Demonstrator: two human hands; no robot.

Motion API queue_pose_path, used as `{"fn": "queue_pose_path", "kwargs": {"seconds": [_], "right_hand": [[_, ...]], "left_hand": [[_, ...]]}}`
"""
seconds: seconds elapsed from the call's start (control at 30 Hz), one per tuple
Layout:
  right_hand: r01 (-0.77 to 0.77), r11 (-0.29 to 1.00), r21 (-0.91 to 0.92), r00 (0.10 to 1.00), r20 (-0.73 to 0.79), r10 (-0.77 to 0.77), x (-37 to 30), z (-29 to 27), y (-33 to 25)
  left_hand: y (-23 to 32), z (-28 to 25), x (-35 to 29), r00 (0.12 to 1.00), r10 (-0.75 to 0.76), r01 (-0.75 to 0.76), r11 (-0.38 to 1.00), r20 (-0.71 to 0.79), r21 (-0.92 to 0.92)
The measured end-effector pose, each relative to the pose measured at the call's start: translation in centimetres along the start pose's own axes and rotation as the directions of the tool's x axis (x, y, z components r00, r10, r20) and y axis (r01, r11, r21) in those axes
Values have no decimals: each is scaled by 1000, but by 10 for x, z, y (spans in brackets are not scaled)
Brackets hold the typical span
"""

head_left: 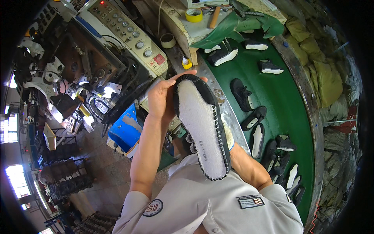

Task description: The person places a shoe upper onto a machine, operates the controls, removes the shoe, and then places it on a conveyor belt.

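Observation:
A black shoe upper (223, 128) is held up in front of me with its underside toward me. A pale, fuzzy insole board (196, 117) covers that underside, with whipstitching round its edge. My left hand (159, 97) is closed round the toe end, the thumb at its side and fingertips showing beyond the toe. Against the other side of the upper is my right hand (227, 132), in what looks like a whitish glove; its fingers are mostly hidden behind the shoe.
On the right, a green conveyor belt (284, 105) carries several black shoe uppers (242, 94). Machinery (70, 78) with a control panel (128, 35) stands at left, near a blue bin (126, 128). A workbench ahead holds yellow tape (193, 15). Sacks (325, 84) line the far right.

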State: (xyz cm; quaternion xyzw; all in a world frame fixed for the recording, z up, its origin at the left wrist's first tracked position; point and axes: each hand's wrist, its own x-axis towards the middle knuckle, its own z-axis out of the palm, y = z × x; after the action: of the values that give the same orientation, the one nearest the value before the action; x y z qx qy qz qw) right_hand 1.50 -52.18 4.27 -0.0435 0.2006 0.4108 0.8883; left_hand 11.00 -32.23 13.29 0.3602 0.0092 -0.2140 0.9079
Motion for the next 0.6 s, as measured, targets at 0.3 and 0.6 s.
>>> {"fn": "queue_pose_path", "kwargs": {"seconds": [0.3,0.6], "right_hand": [[7,1000,-27,1000,10,-7,2,-20,-4],[5,1000,1,1000,1,-5,0,-29,-4]], "left_hand": [[-3,-5,9,998,59,-64,950,26,307],[-9,3,10,999,25,-31,972,28,232]]}}
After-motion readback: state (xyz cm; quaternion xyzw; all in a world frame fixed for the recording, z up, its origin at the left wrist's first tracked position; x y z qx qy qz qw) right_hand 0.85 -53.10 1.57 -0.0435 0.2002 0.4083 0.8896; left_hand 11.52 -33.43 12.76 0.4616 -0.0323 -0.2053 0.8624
